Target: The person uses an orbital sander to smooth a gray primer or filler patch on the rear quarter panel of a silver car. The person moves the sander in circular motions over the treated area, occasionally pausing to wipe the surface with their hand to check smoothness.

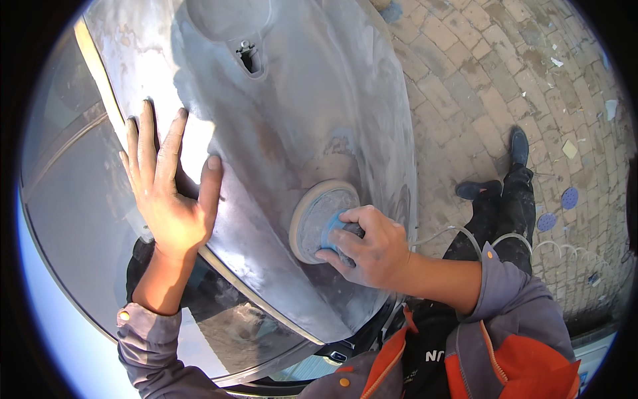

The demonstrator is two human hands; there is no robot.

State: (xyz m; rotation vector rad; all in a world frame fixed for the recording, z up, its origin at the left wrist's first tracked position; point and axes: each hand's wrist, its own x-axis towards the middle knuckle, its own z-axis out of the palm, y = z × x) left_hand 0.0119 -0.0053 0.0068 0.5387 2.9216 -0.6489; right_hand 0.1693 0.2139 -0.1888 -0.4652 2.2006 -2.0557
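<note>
A grey, patchily sanded car panel (306, 93) slopes across the middle, with a small recessed opening (250, 61) near the top. My left hand (174, 186) lies with fingers spread on its pale, sunlit left part, beside a tan edge strip (96, 60). My right hand (367, 247) grips a round sander (312, 216) with a pale pad and a blue band, which rests on the lower middle of the panel.
A dark glossy surface (66, 199), perhaps glass, curves along the left. On the brick paving (458, 80) at right are my legs and shoes (518, 146), a coiled pale hose (551, 246), two blue perforated discs (569, 197) and scattered scraps.
</note>
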